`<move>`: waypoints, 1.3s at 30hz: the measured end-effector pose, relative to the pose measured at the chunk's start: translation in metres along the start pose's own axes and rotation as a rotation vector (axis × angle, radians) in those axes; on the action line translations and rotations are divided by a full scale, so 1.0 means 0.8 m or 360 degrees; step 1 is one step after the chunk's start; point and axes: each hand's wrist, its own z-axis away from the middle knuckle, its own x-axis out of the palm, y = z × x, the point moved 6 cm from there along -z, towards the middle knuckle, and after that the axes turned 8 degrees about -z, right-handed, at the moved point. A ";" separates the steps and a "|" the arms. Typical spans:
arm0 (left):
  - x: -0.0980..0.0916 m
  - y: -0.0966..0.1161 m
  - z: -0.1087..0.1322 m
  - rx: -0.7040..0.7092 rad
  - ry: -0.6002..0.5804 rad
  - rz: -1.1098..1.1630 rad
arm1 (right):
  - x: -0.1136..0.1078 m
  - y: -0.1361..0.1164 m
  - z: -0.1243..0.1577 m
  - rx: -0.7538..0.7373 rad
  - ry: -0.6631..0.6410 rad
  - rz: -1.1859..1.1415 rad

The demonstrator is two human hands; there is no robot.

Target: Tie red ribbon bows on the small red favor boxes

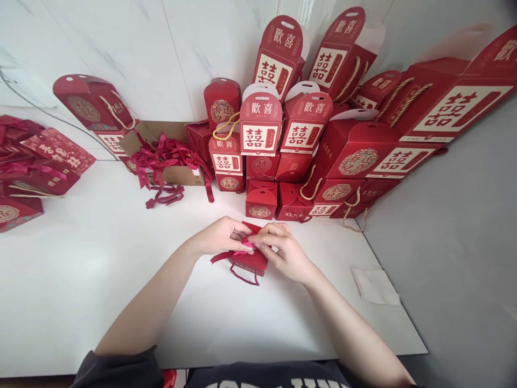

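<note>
A small red gift box lies on the white table in front of me, with a thin red cord loop hanging from its near side. A red ribbon runs across its top and trails off to the left. My left hand pinches the ribbon over the box, fingers closed. My right hand meets it from the right, fingers also pinched on the ribbon.
Many red gift boxes are stacked against the back wall and to the right. An open cardboard box of red ribbons stands at the back left, more red boxes at the far left. A folded white sheet lies near the table's right edge.
</note>
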 end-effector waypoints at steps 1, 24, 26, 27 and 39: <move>0.001 0.002 0.000 0.0008 -0.0010 0.0000 | 0.002 0.000 -0.001 0.0020 0.0055 0.0039; 0.003 0.004 0.000 -0.0026 0.0209 -0.0007 | -0.015 0.025 0.001 0.0233 0.0309 -0.0351; 0.003 0.005 0.000 -0.0025 0.0201 -0.0026 | -0.012 0.023 0.000 0.0227 0.0269 -0.0327; 0.004 0.004 0.000 -0.0027 0.0192 -0.0030 | -0.010 0.023 -0.001 0.0226 0.0244 -0.0312; 0.007 0.012 0.002 -0.0032 0.0159 -0.0064 | -0.001 0.035 0.002 0.0382 0.0331 -0.0445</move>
